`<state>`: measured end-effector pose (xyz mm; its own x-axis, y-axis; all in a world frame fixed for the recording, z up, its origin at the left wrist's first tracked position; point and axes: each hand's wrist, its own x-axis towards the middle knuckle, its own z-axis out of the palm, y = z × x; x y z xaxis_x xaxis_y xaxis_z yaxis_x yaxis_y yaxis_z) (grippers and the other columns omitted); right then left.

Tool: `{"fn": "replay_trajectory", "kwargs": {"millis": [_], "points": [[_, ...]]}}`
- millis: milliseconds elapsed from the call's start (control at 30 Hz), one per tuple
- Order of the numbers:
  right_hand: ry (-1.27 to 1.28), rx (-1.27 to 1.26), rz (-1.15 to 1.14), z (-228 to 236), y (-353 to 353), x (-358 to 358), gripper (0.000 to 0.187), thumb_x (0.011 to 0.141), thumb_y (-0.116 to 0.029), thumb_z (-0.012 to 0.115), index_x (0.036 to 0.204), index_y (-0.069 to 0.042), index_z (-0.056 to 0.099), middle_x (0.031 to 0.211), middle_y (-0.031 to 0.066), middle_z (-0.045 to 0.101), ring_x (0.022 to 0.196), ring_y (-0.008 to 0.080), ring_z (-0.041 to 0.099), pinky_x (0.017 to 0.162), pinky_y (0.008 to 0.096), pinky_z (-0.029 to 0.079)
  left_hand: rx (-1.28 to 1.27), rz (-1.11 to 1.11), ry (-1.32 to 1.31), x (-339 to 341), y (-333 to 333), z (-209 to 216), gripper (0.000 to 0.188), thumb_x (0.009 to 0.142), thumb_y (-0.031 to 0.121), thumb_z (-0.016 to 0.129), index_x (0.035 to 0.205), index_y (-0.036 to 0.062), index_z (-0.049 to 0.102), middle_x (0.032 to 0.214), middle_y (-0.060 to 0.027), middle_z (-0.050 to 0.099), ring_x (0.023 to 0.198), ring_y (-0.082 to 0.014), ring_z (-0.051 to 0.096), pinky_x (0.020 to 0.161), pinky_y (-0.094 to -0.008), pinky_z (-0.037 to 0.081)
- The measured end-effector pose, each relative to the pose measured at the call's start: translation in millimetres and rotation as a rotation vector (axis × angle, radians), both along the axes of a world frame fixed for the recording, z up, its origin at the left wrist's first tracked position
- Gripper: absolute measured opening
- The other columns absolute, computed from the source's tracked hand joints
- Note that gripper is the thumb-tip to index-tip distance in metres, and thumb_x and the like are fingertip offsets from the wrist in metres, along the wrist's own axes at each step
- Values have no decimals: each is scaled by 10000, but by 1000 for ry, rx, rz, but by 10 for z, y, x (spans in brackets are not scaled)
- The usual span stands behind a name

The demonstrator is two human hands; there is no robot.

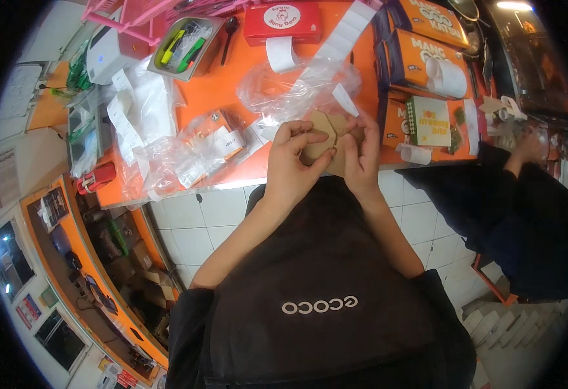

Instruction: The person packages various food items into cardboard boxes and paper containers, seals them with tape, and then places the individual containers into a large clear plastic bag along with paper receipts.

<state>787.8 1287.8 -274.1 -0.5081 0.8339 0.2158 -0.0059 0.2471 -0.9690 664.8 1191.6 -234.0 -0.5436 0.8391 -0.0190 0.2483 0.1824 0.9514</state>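
Observation:
Between both hands, just above the table's near edge, is a small brown cardboard piece (pixel 338 154) with angled, folded-looking flaps. My left hand (pixel 292 159) pinches it from the left, thumb and fingers closed on its edge. From the right, my right hand (pixel 363 159) grips the same piece with bent fingers. Whether it is a small box or a folded sleeve cannot be made out. Clear plastic bags (pixel 277 84) lie crumpled just beyond the hands, and a white paper strip (pixel 344 100) sticks up behind the right fingers.
Along the orange table (pixel 229 91) are a metal tray (pixel 187 48) of markers, a red box (pixel 283 23), a bagged package with a receipt (pixel 222 139) and stacked orange boxes (pixel 420 61). A co-worker's hand (pixel 527 149) is at the far right. Orange shelving (pixel 83 259) stands left.

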Motion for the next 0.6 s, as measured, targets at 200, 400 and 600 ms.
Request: {"fn": "replay_trajectory", "kwargs": {"millis": [200, 400, 600], "points": [[-159, 277, -57, 27, -49, -103, 498, 929, 49, 516, 1422, -12, 468, 1231, 163, 531, 1157, 317, 516, 1043, 429, 391, 1, 43, -20, 20, -47, -74, 216, 833, 70, 804, 1031, -4, 758, 1202, -143, 562, 1205, -264, 585, 982, -364, 544], [-150, 336, -10, -10, -55, -82, 398, 911, 73, 513, 1303, 10, 546, 1256, 156, 601, 1188, 336, 517, 1041, 443, 393, -29, 81, 22, 20, -5, -57, 141, 856, 91, 773, 969, 6, 770, 1127, -131, 590, 1070, -250, 611, 878, -354, 538], [-95, 307, -92, -29, -79, -153, 407, 900, 92, 498, 1296, 11, 552, 1160, 129, 650, 1152, 311, 540, 1010, 429, 420, -49, 75, 80, 29, -6, -9, 118, 861, 106, 752, 928, 9, 755, 1060, -133, 602, 999, -266, 613, 817, -369, 520]]}}
